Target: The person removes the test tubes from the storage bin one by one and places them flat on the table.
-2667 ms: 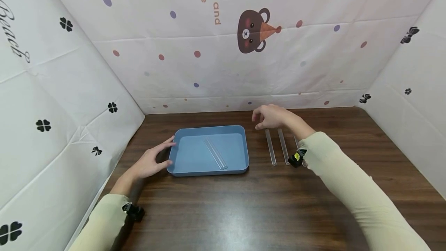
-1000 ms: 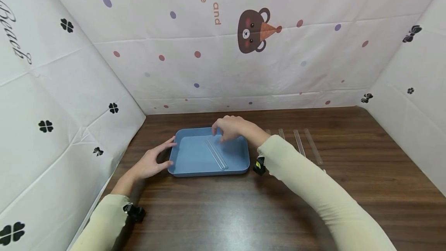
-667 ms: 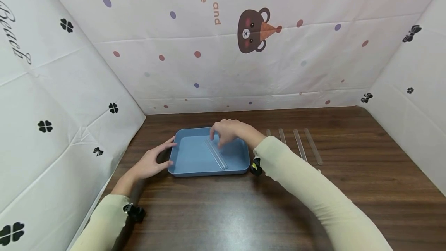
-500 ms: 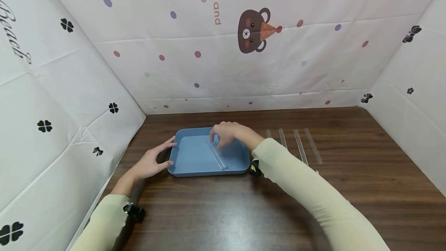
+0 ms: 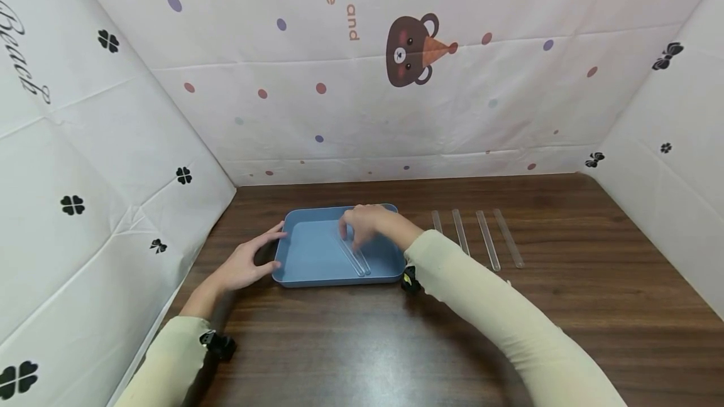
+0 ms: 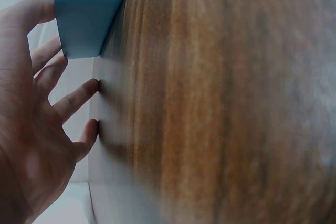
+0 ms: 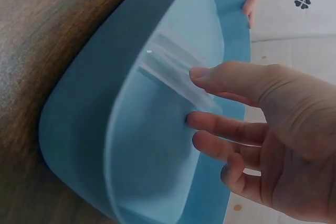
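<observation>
Two clear test tubes (image 5: 357, 264) lie side by side, slanted, in a shallow blue tray (image 5: 308, 282). My right hand (image 5: 364, 222) is low over their far ends. In the right wrist view its thumb (image 7: 202, 74) and index finger (image 7: 197, 120) are spread apart, one on each side of the tubes (image 7: 173, 66), and the other fingers bend loosely. My left hand (image 5: 244, 262) rests against the tray's left end, thumb and fingers spread. The left wrist view shows the thumb (image 6: 42, 8) touching the tray's wall (image 6: 86, 19) and two fingertips down at the table.
Several more clear test tubes (image 5: 488, 240) lie in a row on the brown wooden table (image 5: 317, 344), right of the tray and partly behind my right sleeve (image 5: 498, 313). White printed cloth (image 5: 271, 112) walls off the back and both sides.
My right hand has moved left from above the row of tubes to over the tray, then lowered onto the two tubes' far ends. My left hand and the tray have stayed put.
</observation>
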`<state>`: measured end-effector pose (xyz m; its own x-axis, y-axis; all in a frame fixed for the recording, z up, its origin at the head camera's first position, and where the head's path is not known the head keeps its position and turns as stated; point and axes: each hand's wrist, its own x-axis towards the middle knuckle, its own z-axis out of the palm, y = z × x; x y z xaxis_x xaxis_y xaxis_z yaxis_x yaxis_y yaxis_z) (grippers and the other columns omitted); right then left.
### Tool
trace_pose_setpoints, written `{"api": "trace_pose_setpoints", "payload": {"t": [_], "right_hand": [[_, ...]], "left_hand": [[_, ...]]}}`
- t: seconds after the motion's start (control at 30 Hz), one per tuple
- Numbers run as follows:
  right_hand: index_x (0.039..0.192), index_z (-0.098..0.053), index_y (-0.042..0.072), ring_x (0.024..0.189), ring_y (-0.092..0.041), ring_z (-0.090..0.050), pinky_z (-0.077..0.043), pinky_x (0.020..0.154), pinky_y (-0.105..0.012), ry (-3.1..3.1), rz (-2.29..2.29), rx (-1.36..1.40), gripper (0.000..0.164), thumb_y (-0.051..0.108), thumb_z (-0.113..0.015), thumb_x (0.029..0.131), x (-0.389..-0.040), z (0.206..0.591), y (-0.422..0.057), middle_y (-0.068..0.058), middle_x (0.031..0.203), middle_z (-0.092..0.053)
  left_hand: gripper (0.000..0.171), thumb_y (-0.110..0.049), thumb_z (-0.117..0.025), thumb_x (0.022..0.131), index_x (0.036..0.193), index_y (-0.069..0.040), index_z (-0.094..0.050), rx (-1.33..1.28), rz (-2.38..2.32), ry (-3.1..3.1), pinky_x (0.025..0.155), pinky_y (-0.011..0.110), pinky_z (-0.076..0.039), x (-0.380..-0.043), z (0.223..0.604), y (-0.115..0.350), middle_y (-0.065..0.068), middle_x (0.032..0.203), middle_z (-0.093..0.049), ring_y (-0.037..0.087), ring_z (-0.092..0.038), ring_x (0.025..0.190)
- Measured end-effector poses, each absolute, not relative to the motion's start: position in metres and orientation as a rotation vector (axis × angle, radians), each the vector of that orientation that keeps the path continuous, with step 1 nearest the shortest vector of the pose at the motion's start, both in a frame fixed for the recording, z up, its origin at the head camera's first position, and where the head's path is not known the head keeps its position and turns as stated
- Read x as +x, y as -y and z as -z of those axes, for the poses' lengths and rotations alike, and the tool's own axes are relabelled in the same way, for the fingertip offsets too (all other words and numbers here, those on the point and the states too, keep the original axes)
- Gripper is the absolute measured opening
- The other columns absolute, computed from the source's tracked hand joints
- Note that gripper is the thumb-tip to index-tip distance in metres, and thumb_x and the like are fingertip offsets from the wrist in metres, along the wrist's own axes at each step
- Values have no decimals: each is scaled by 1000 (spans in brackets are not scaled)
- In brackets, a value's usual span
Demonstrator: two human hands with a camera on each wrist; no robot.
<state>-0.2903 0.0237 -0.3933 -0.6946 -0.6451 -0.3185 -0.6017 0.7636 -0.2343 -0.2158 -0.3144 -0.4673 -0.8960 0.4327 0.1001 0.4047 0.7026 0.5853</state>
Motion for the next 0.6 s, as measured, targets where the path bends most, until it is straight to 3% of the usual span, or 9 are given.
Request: {"api": "trace_pose_setpoints", "payload": {"t": [0.47, 0.6], "right_hand": [[133, -76, 23, 97, -18, -61, -51, 87, -38, -2589, 112, -896, 37, 24, -89, 99, -287, 398, -22, -6, 138, -75], [134, -76, 24, 95, -18, -61, -50, 86, -39, -2592, 110, -888, 37, 22, -88, 100, -287, 398, -22, -5, 135, -75]], "left_hand": [[66, -22, -75, 107, 168, -11, -52, 715, -984, -2849, 128, 81, -35, -216, 467, 314, 14, 187, -33, 53, -37, 169], [67, -25, -76, 105, 167, -12, -54, 766, -1004, -2871, 125, 79, -40, -216, 471, 316, 9, 187, -36, 50, -41, 167]]}}
